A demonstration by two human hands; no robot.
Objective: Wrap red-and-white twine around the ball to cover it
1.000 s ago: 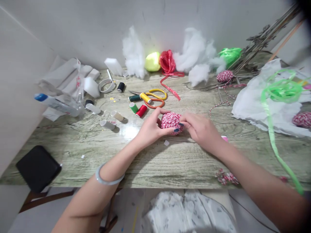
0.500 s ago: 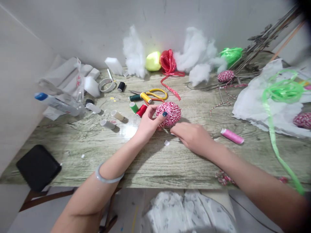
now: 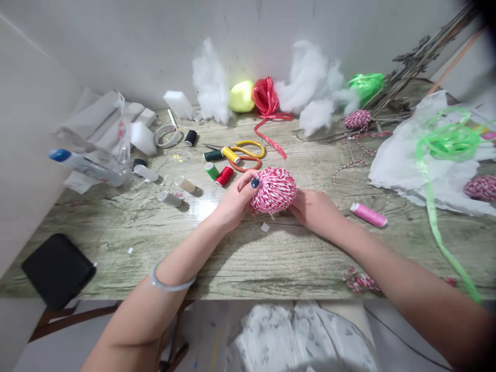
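A round red-and-white twine ball (image 3: 276, 190) is held just above the table between both hands. My left hand (image 3: 237, 202) grips its left side, thumb on the near face and fingers behind. My right hand (image 3: 312, 206) is closed against the ball's right edge, its fingertips hidden behind the ball. A short pale strand end hangs below the ball. To the left of it lie a red thread spool (image 3: 224, 176), a green spool (image 3: 211, 171) and scissors (image 3: 248, 155) with a yellow spool (image 3: 231, 155) across them. A pink spool (image 3: 368, 214) rests right of my right hand.
White fluffy stuffing (image 3: 306, 77), a red ribbon roll (image 3: 266, 97) and a yellow bundle (image 3: 242, 96) line the wall. Dry twigs (image 3: 411, 72) and green ribbon (image 3: 445, 142) on white sheet lie right. A glue bottle (image 3: 89, 166), tape roll (image 3: 168, 135) and black case (image 3: 58, 269) are left.
The twine ball has turned and shifted slightly right and nearer me. My right hand has moved from below the ball up to its right side.
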